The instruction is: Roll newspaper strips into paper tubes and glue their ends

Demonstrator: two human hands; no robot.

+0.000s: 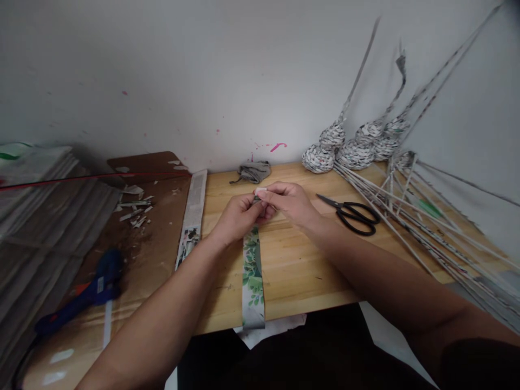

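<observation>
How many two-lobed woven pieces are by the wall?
3, in a row at the back right of the wooden table: left piece, middle piece and right piece, partly behind the middle one. Others may be hidden.

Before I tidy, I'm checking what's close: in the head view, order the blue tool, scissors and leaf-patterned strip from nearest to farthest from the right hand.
1. Leaf-patterned strip, reaching the right hand
2. Scissors, to its right
3. Blue tool, far left
</observation>
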